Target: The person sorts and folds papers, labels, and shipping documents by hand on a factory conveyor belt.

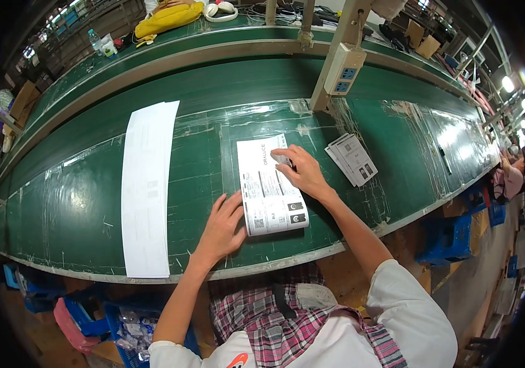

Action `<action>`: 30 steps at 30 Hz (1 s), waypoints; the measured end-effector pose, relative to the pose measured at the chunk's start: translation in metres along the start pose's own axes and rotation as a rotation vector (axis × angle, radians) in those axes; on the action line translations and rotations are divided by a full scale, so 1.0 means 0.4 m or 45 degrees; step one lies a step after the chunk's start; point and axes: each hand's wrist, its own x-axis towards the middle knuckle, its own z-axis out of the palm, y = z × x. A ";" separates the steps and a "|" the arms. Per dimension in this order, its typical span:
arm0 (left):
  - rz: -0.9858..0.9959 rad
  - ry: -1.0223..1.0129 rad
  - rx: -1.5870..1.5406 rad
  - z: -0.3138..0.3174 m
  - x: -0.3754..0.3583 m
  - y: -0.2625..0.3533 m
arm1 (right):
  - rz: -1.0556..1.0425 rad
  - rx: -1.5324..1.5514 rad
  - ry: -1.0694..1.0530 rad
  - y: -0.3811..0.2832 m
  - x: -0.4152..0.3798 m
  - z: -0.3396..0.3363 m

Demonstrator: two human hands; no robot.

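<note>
A printed white sheet (262, 184) lies on the green worktop (204, 159) in front of me, its near end curving up. My left hand (224, 226) rests at the sheet's left edge, fingers apart and pointing away from me. On the upper right part of the sheet is my right hand (299, 170), its thumb and index finger spread over the print. Left of them lies a long stack of white paper (147, 190). To the right sits a small pile of printed leaflets (353, 161), slightly fanned.
A post with a socket box (345, 70) rises behind the leaflets. Along the back shelf are a yellow bag (167, 19), white headphones (220, 11) and a bottle (95, 40). Blue crates (446, 240) stand below right. A person (509, 178) is at the far right.
</note>
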 end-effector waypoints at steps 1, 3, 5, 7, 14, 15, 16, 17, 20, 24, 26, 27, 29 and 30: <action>0.000 0.010 -0.007 -0.005 0.000 0.004 | -0.003 -0.002 -0.001 0.000 0.001 0.000; -0.100 0.129 -0.140 -0.010 -0.001 0.004 | -0.019 -0.002 0.006 0.003 0.001 0.002; -0.300 0.350 -0.390 -0.019 0.000 0.003 | -0.025 -0.009 0.005 0.004 0.001 0.003; -0.243 0.429 -0.311 -0.033 0.024 0.009 | -0.022 -0.022 -0.003 0.004 0.000 0.000; 0.016 0.046 -0.234 -0.015 0.097 0.029 | -0.016 -0.017 -0.010 -0.003 0.001 -0.002; 0.022 -0.002 -0.221 -0.004 0.092 0.024 | -0.002 -0.007 -0.018 -0.003 0.001 -0.003; 0.028 -0.051 -0.207 0.004 0.086 0.020 | 0.013 0.004 -0.025 -0.004 0.002 -0.003; 0.019 -0.070 -0.207 0.009 0.078 0.021 | 0.008 0.006 -0.024 -0.003 0.003 -0.003; 0.017 -0.086 -0.189 0.016 0.064 0.024 | 0.004 0.010 -0.030 -0.004 0.001 -0.004; 0.011 -0.107 -0.170 0.017 0.064 0.023 | -0.008 0.009 -0.032 -0.006 0.003 -0.007; 0.030 -0.116 -0.131 0.024 0.062 0.019 | 0.002 0.008 -0.036 -0.007 0.002 -0.009; 0.031 -0.114 -0.136 0.024 0.062 0.018 | 0.017 0.010 -0.043 -0.010 0.002 -0.010; 0.028 -0.110 -0.147 0.022 0.062 0.020 | 0.034 0.017 -0.049 -0.013 0.002 -0.010; 0.030 -0.097 -0.152 0.021 0.063 0.021 | 0.036 0.021 -0.047 -0.012 0.002 -0.009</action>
